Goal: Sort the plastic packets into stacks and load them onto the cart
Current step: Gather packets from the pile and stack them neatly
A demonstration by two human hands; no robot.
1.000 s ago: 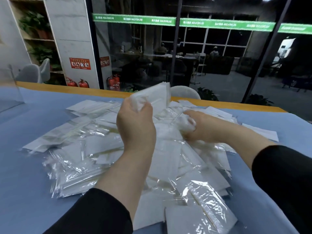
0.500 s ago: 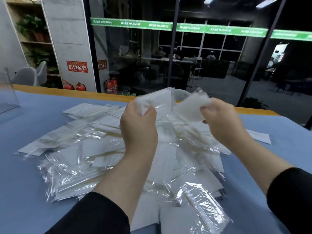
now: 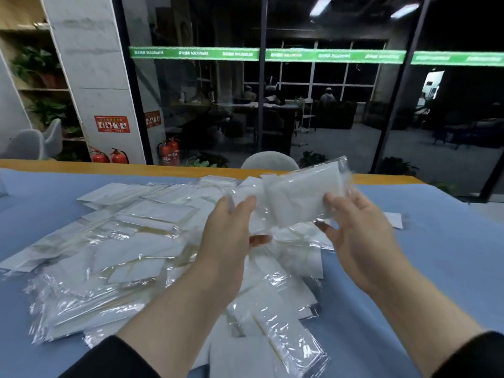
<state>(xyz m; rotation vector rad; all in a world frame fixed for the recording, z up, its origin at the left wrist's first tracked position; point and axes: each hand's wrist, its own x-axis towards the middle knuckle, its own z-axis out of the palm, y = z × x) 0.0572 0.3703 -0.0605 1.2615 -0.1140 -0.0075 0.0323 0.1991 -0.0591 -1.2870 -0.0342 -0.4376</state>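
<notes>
A loose heap of clear plastic packets (image 3: pixel 131 249) with white contents covers the blue table (image 3: pixel 436 255). Above the heap I hold a small bundle of packets (image 3: pixel 297 195) between both hands. My left hand (image 3: pixel 229 233) grips the bundle's left end, thumb under and fingers behind it. My right hand (image 3: pixel 357 225) holds its right end, fingers curled round the edge. The bundle is raised clear of the heap and tilts up toward the right. No cart is in view.
The table's far edge has an orange-yellow strip (image 3: pixel 109 167). A grey chair back (image 3: pixel 268 159) stands just beyond it, in front of a glass wall. A single white packet (image 3: pixel 394 219) lies apart at the right. Fire extinguishers (image 3: pixel 170 151) stand on the floor behind.
My right hand lifted a packet out of the heap and brought it to the bundle in my left hand. Both hands now hold the bundle together, lower and further right.
</notes>
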